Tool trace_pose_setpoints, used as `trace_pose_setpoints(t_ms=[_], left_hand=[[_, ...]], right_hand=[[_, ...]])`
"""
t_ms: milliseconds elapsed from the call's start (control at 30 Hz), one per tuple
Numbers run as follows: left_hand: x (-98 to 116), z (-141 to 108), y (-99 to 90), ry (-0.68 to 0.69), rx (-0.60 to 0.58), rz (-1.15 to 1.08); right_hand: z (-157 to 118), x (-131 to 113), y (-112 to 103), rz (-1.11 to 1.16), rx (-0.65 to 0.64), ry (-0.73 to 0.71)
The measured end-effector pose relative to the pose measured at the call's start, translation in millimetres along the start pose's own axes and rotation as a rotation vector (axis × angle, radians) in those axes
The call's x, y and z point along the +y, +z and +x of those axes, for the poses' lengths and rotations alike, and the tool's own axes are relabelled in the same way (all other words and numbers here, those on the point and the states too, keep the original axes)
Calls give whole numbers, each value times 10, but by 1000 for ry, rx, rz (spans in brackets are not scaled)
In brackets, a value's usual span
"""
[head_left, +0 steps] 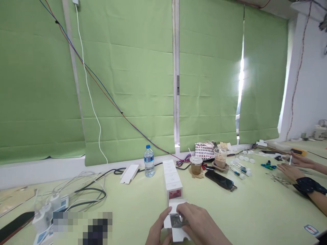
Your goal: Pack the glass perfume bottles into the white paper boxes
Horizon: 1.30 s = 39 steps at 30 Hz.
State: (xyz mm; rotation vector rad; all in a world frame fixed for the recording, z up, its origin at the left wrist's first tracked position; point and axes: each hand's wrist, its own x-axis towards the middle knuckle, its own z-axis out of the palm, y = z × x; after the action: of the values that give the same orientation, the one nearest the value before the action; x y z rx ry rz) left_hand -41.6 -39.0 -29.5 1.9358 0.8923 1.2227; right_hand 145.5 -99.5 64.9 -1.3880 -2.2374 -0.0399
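A small open white box (pixel 176 234) with raised flaps is at the bottom centre, a grey piece (pixel 175 221) showing inside its opening. My left hand (pixel 158 228) grips the box's left side between thumb and fingers. From the right, my right hand (pixel 198 223) reaches over the opening, its fingers bent together around a small shiny item that is mostly hidden. Directly beyond my hands, a row of white boxes (pixel 171 173) runs away toward the wall; the nearest has a pink picture on its end.
A water bottle (pixel 149 161) and white carton piece (pixel 129 174) stand behind left. Drink cups (pixel 196 166), a black phone (pixel 220 180) and small tubes (pixel 240 170) lie right. Another person's hands (pixel 291 172) work far right. Cables and a power strip (pixel 43 234) occupy the left.
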Motion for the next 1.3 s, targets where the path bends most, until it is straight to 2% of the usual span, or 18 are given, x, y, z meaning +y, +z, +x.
trace_pose_setpoints(t_ms=[100, 233, 400, 533, 733, 967, 1167, 1300], left_hand=[[9, -5, 14, 4, -6, -13], [11, -3, 20, -11, -2, -42], [-3, 0, 12, -77, -14, -57], [9, -10, 14, -52, -5, -42], [43, -10, 10, -77, -3, -17], [-46, -7, 11, -118, -30, -27], [-110, 9, 29, -64, -17, -54], [-141, 44, 27, -142, -1, -49]], right_hand=[[13, -2, 65, -83, -6, 18], [36, -15, 102, -19, -22, 25], [68, -81, -8, -16, -110, 46], [58, -122, -89, -9, -154, 11], [77, -159, -86, -93, -213, 36], [125, -208, -103, -93, -232, 60], [143, -187, -44, -46, -243, 91], [192, -159, 9, -43, -296, 126]])
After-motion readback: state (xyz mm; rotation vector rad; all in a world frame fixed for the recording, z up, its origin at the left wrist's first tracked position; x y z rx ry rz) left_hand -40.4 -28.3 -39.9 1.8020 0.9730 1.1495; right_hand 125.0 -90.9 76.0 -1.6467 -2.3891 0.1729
